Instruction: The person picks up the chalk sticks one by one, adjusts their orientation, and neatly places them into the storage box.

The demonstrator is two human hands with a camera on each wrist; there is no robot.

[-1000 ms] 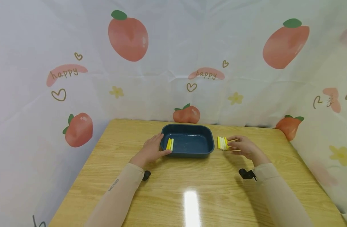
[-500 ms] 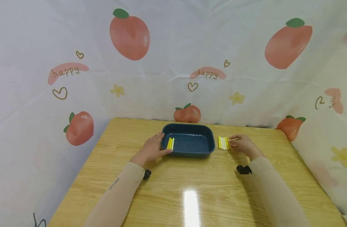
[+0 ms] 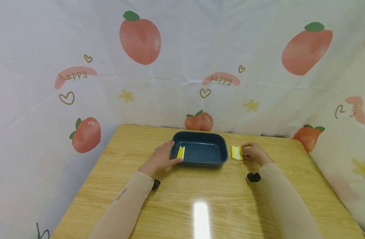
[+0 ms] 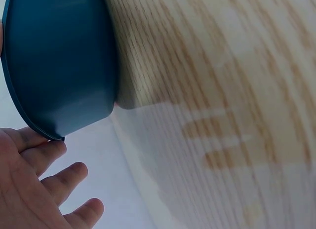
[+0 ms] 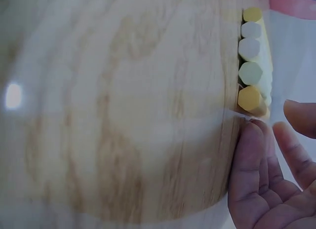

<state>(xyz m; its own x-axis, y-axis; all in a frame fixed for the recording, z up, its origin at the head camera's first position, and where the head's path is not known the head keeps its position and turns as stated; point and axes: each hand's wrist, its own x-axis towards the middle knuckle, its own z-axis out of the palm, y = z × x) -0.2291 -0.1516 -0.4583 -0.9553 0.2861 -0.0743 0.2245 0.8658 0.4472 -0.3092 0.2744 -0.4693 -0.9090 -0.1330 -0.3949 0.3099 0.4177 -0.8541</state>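
My left hand (image 3: 161, 156) lies at the near left corner of a dark blue rectangular basin (image 3: 203, 164). Its thumb is on the front rim and its fingertips are at the left rim; the left wrist view has the other fingers spread loosely below the basin's edge. Inside, by that hand, lean a few yellow and white chalk sticks (image 3: 181, 152). On the table right of the basin, several more chalk sticks (image 5: 250, 49) lie side by side, yellow at both ends of the row, paler between. My right hand (image 3: 254, 153) has its bent fingertips right beside the end yellow stick, thumb apart.
All of this stands on a wood-grain table (image 3: 176, 205), near its back edge. A white cloth (image 3: 170, 89) printed with fruit and flowers hangs behind and at both sides. A small black device (image 3: 254, 177) sits at the right wrist.
The right hand drew slightly back from the chalk row, then came in beside it again, its wrist shifting left. The left hand and basin keep their places; the head view shifts slightly.
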